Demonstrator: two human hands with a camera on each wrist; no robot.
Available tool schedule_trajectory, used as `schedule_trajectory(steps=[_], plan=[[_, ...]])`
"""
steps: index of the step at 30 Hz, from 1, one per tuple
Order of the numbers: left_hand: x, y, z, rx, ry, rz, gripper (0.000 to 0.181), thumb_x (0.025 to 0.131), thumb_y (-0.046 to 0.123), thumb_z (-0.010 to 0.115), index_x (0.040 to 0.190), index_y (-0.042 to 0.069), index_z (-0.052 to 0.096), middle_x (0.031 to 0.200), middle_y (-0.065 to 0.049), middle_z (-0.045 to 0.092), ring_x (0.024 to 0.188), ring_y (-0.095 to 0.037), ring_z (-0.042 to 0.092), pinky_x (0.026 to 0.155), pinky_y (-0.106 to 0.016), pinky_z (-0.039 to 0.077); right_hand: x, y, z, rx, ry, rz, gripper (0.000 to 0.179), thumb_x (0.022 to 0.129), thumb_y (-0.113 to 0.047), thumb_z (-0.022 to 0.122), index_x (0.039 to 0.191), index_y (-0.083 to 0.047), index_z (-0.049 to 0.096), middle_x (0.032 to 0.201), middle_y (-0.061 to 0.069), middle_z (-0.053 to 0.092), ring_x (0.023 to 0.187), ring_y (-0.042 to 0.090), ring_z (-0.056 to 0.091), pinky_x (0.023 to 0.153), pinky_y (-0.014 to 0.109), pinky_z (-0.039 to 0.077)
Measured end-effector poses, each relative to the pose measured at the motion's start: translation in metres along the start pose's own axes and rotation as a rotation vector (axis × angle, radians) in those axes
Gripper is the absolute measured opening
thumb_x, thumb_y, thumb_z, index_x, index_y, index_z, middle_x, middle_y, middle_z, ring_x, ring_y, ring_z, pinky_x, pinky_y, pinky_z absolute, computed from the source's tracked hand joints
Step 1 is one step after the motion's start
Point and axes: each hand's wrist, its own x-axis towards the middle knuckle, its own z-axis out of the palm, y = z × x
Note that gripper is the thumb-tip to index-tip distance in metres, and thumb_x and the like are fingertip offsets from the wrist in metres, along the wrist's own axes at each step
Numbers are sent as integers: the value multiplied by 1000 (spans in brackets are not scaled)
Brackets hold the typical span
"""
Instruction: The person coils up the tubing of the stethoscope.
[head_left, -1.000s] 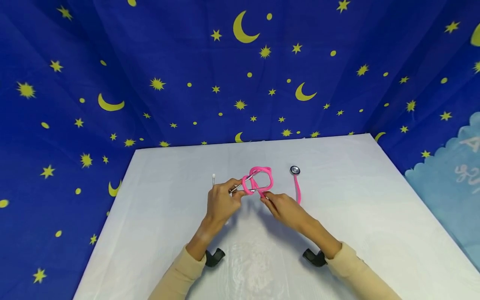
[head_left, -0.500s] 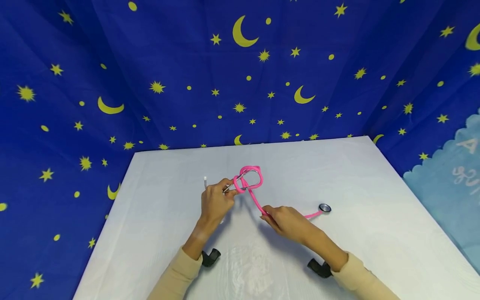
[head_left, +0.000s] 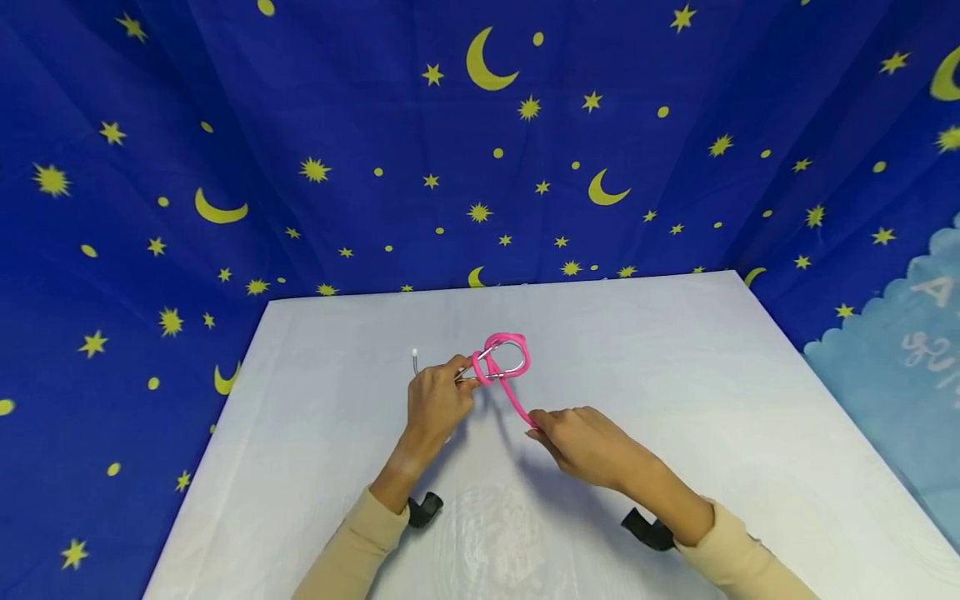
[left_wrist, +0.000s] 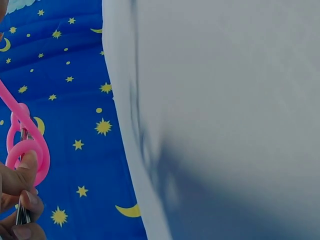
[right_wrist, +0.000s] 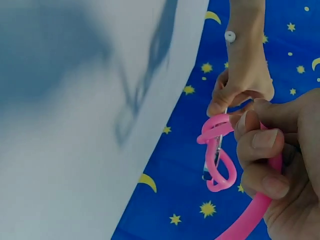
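A stethoscope with pink tubing (head_left: 513,398) is held up over the table between both hands. Its tubing is looped around the metal ear tubes (head_left: 467,372) near the middle. My left hand (head_left: 437,402) grips those metal tubes just left of the loop; one white eartip (head_left: 415,353) pokes out beyond the knuckles. Lower and to the right, my right hand (head_left: 592,446) holds the tubing, which runs taut up to the loop. In the right wrist view the fingers curl around the pink tube (right_wrist: 250,217), which continues below them. The chest piece is hidden now.
A white-covered table (head_left: 337,467) lies beneath both hands. Blue curtain (head_left: 375,125) with yellow stars and moons stands behind and at the sides. Black wrist-worn pieces (head_left: 425,510) sit under both forearms. A light blue panel (head_left: 907,358) is at the far right.
My right hand has slid down and right along the tubing, away from the loop. The chest piece swung right and downward, then went out of sight. My left hand keeps its grip, shifting slightly.
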Motion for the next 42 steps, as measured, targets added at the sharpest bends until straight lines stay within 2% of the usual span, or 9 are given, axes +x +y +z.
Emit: schedule_trajectory(steps=[11, 18, 22, 25, 28, 31, 34, 38, 42], plan=[[2, 1, 4, 12, -40, -10, 18, 70, 22, 76, 86, 16, 70, 61, 3, 64, 50, -10, 53, 44, -28, 39, -1, -7, -11, -114, 13, 22, 24, 88, -22, 57, 67, -17, 45, 51, -13, 32, 42, 2, 23, 38, 18, 21], [4, -2, 4, 22, -49, -38, 16, 70, 20, 75, 85, 17, 69, 65, 0, 67, 52, -14, 56, 45, -32, 42, -2, -15, -20, -235, 14, -11, 25, 85, -18, 58, 65, -15, 45, 50, -9, 32, 40, 5, 21, 38, 20, 18], [4, -1, 3, 24, -53, -30, 16, 71, 19, 74, 87, 17, 69, 66, 0, 67, 52, -14, 57, 45, -30, 41, -1, -18, -25, -287, 17, -61, 19, 84, -17, 60, 68, -13, 50, 51, -8, 40, 38, 5, 25, 38, 20, 19], [1, 2, 4, 16, -107, 42, 19, 73, 18, 73, 92, 17, 70, 70, 1, 69, 54, -11, 57, 46, -26, 41, 0, -18, -30, -334, 35, -145, 13, 84, -16, 62, 72, -13, 56, 55, -7, 49, 41, 7, 38, 41, 20, 29], [-4, 6, 5, -14, -201, 129, 22, 75, 24, 73, 96, 17, 70, 66, 3, 66, 53, -7, 52, 48, -21, 39, 1, -17, -37, -361, 53, -223, 7, 81, -15, 64, 75, -14, 61, 60, -8, 57, 52, 8, 52, 50, 21, 38], [-11, 10, 4, -86, -296, 196, 26, 76, 31, 72, 97, 17, 70, 64, 6, 63, 52, -3, 45, 49, -18, 35, 2, -15, -45, -298, 76, -259, 9, 74, -7, 67, 77, -15, 65, 67, -8, 62, 62, 9, 58, 57, 22, 41], [-15, 17, 3, -178, -349, 263, 28, 76, 32, 71, 99, 16, 70, 69, 6, 66, 53, -1, 44, 50, -15, 35, 5, -10, -52, -197, 112, -249, 19, 69, 0, 66, 78, -17, 67, 69, -10, 62, 63, 7, 56, 58, 21, 41], [-16, 24, 0, -254, -329, 374, 29, 77, 30, 70, 103, 16, 71, 72, 7, 68, 54, 2, 48, 53, -13, 39, 12, 0, -57, -45, 154, -203, 20, 71, 2, 66, 79, -16, 68, 70, -10, 62, 62, 5, 52, 58, 19, 42], [-15, 28, -4, -253, -240, 518, 30, 75, 30, 72, 102, 17, 71, 59, 9, 61, 49, 2, 44, 55, -15, 37, 19, 13, -59, 90, 163, -147, 21, 72, 5, 65, 80, -14, 69, 73, -9, 63, 65, 4, 53, 60, 20, 46]])
